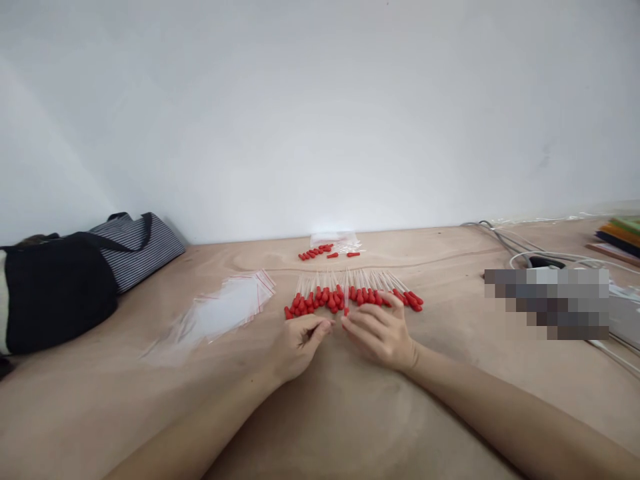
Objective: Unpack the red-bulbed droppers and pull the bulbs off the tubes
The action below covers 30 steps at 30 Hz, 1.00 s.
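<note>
Your left hand (303, 343) is closed, thumb to forefinger, anything held indistinct; your right hand (383, 330) is half-curled, fingertips at a red-bulbed dropper (346, 311), grip uncertain. Beyond, similar droppers (325, 295) form a row; loose red bulbs (311, 253) lie nearer the tabletop's (450, 320) far edge.

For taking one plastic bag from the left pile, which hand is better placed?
Likely the left hand: it is nearer to the plastic bags, which lie on its side. The right hand is farther from them.
</note>
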Each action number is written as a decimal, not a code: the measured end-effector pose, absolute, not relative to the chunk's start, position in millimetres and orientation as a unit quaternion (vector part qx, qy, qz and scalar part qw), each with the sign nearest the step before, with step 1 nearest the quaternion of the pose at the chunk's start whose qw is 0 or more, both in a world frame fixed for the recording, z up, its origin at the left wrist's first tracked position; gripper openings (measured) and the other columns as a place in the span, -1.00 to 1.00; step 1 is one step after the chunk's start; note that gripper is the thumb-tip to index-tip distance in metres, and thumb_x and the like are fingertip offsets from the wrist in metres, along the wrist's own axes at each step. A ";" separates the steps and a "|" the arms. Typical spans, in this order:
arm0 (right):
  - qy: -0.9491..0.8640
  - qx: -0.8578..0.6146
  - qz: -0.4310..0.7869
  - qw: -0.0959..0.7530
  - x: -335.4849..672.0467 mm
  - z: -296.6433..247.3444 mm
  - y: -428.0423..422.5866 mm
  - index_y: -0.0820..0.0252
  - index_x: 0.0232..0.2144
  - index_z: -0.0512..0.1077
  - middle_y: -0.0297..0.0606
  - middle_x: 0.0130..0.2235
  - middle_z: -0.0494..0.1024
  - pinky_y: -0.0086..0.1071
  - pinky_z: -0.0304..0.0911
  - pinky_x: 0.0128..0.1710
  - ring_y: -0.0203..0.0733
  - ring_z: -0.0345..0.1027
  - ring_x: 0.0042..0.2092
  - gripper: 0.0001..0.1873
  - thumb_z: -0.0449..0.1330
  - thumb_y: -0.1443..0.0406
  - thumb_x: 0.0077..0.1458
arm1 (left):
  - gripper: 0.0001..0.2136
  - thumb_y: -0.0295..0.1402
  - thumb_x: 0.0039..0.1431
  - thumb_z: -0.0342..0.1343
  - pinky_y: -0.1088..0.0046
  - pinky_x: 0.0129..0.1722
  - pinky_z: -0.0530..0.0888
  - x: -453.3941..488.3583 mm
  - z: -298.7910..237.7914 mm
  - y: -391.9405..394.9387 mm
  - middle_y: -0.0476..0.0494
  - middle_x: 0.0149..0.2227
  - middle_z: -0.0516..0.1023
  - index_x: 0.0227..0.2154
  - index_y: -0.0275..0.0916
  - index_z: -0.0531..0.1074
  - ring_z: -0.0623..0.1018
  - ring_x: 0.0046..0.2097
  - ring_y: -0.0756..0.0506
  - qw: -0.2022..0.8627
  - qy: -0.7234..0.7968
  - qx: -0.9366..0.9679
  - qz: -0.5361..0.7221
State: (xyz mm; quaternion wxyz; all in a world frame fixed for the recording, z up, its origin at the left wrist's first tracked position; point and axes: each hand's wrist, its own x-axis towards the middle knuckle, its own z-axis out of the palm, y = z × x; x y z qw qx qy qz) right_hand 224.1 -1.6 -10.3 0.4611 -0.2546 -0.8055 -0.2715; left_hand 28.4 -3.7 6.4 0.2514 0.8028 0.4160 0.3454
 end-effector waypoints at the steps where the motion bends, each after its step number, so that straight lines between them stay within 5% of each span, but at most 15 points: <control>1: -0.817 -0.224 -0.278 0.454 221.3 -10.8 -8.5 0.13 -0.30 0.41 -0.42 -0.37 0.52 -0.15 -0.10 0.05 -0.35 0.34 -0.24 -0.84 0.11 0.41 0.03 | -0.67 -0.20 0.20 -0.17 0.50 -0.43 0.38 34.0 7.4 -7.0 -0.05 -0.52 0.43 -0.42 -0.26 0.43 0.42 -0.45 0.00 0.320 0.417 0.784 0.330; 7: -0.848 -0.160 -0.284 0.417 214.2 -11.7 -18.8 0.10 -0.30 0.42 -0.44 -0.33 0.52 -0.18 -0.08 0.08 -0.37 0.33 -0.21 -0.84 0.09 0.38 0.07 | -0.68 -0.08 0.08 -0.03 0.53 -0.48 0.36 46.2 6.9 -12.3 0.03 -0.56 0.36 -0.47 -0.29 0.35 0.38 -0.49 0.03 0.533 0.396 0.674 0.324; 12: -0.840 -0.243 -0.278 0.396 231.6 -7.9 -8.1 0.14 -0.13 0.36 -0.29 -0.19 0.51 -0.15 -0.09 0.06 -0.26 0.28 -0.10 -0.74 0.09 0.28 0.09 | -0.76 -0.19 0.10 -0.02 0.53 -0.51 0.34 34.7 2.4 -11.9 0.01 -0.55 0.36 -0.35 -0.27 0.40 0.37 -0.54 0.04 0.400 0.429 0.749 0.309; 16: -0.863 -0.237 -0.245 0.373 237.5 -11.8 -3.0 0.14 -0.20 0.38 -0.34 -0.36 0.51 -0.16 -0.05 0.00 -0.33 0.30 -0.30 -0.81 0.05 0.29 0.12 | -0.82 -0.28 0.04 0.06 0.50 -0.42 0.34 33.9 4.7 -17.0 -0.03 -0.50 0.42 -0.34 -0.22 0.48 0.38 -0.46 0.00 0.269 0.419 0.817 0.292; 20: -0.880 -0.218 -0.222 0.360 237.3 -18.2 -2.0 0.22 -0.36 0.39 -0.44 -0.57 0.36 -0.28 0.01 -0.12 -0.42 0.16 -0.50 -0.84 0.00 0.38 0.13 | -0.84 -0.29 0.00 0.09 0.55 -0.53 0.33 34.6 0.7 -19.7 -0.02 -0.53 0.45 -0.40 -0.25 0.46 0.38 -0.51 0.03 0.331 0.437 0.779 0.303; 30: -0.895 -0.210 -0.166 0.356 237.0 -17.1 -4.8 0.26 -0.51 0.33 -0.45 -0.62 0.24 -0.38 -0.05 -0.29 -0.44 0.04 -0.55 -0.73 -0.09 0.41 0.15 | -0.82 -0.29 -0.05 0.12 0.57 -0.59 0.34 32.7 -7.6 -18.8 0.05 -0.65 0.36 -0.60 -0.28 0.30 0.37 -0.60 0.07 0.487 0.444 0.680 0.320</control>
